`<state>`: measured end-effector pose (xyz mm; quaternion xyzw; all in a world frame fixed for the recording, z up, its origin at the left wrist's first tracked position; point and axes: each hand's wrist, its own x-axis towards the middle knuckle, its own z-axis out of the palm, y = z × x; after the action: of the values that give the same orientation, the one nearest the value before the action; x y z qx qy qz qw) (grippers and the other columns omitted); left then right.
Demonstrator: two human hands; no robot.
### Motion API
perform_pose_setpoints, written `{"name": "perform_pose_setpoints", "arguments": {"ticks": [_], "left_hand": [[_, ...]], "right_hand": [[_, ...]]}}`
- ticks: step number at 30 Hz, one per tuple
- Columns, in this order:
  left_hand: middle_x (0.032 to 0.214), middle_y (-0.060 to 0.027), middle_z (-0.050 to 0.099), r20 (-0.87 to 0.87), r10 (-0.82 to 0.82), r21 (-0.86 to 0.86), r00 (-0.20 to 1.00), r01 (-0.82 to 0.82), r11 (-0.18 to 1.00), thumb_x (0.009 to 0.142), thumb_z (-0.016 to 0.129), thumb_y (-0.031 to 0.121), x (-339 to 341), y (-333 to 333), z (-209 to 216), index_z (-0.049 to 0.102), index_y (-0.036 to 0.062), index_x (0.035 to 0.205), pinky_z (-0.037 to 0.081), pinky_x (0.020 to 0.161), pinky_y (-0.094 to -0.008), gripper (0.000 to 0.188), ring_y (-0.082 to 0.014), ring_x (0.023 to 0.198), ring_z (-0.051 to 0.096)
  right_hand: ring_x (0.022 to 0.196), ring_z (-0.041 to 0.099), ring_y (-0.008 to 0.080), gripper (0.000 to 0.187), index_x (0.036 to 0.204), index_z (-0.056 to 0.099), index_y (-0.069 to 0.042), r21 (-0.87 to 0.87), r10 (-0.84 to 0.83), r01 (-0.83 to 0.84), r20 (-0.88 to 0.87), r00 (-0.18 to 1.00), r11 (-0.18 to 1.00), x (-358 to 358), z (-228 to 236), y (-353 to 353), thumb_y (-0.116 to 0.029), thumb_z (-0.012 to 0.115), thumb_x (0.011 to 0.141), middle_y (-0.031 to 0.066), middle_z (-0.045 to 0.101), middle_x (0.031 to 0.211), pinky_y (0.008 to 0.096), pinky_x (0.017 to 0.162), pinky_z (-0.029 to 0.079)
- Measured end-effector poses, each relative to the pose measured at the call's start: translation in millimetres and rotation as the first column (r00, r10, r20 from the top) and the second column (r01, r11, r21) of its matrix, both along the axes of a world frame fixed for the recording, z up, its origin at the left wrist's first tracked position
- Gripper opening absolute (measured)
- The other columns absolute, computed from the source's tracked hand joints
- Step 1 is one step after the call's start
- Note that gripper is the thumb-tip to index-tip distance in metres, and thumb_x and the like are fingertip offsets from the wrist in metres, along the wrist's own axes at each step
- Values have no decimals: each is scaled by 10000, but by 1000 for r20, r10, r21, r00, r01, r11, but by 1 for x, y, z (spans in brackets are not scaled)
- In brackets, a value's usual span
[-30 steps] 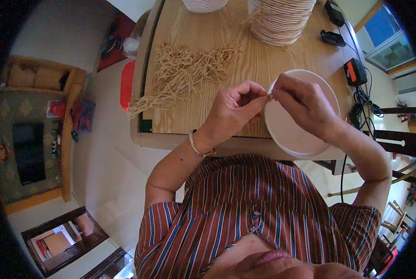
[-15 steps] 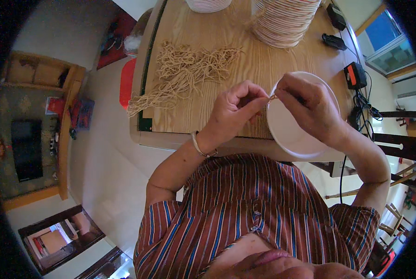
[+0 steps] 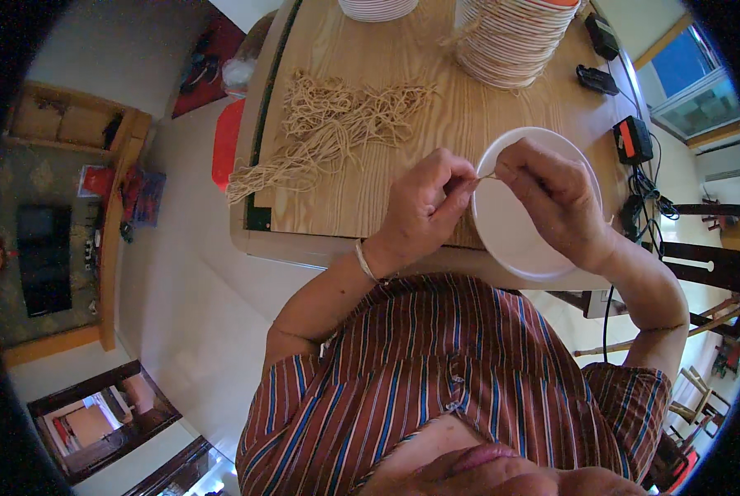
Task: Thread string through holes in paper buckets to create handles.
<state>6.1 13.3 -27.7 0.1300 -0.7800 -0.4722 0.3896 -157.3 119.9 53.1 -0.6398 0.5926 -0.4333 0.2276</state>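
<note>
My left hand (image 3: 430, 202) is closed in a pinch, thumb against fingers, on a short piece of thin tan string (image 3: 487, 176). Its other part runs into the pinched fingers of my right hand (image 3: 558, 198), which is bent over the round white tub (image 3: 506, 236). That tub sits at the table's near edge, its opening facing up and partly covered by my right hand. What lies inside the closed fingers is hidden. Left of my hands, a loose tangled heap of tan string (image 3: 345, 120) lies on the wooden table (image 3: 320, 215).
At the far side stands a tall stack of white containers (image 3: 515, 45) with tan string around it, and another white ribbed stack (image 3: 378, 8) beside it. Black adapters (image 3: 596, 78), an orange-and-black box (image 3: 633, 140) and tangled cables (image 3: 647, 194) lie along the right edge. A red stool (image 3: 227, 145) stands at left.
My left hand has rolled slightly, its fingers curling in more, and its wrist has shifted a little right. Both hands still pinch the string over the tub's left rim.
</note>
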Motion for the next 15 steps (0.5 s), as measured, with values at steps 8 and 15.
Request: {"name": "perform_pose_setpoints", "arguments": {"ticks": [8,15], "left_hand": [[887,-37,559,54,15,130,998,-22,991,847,685,54,4,-3,18,629,38,1029,461,685,-269,192,-124,777,550],[928,-53,560,-53,-143,106,988,148,983,834,694,27,-2,-12,14,651,32,958,454,729,-264,131,-137,825,545]], "right_hand": [[651,567,319,78,893,564,6,51,11,-8,-60,998,999,-1,-2,-5,-65,582,917,180,540,731,367,595,467],[615,481,356,74,882,553,-5,58,17,-14,-52,998,998,2,3,-4,-65,571,922,178,512,702,361,568,452]]}}
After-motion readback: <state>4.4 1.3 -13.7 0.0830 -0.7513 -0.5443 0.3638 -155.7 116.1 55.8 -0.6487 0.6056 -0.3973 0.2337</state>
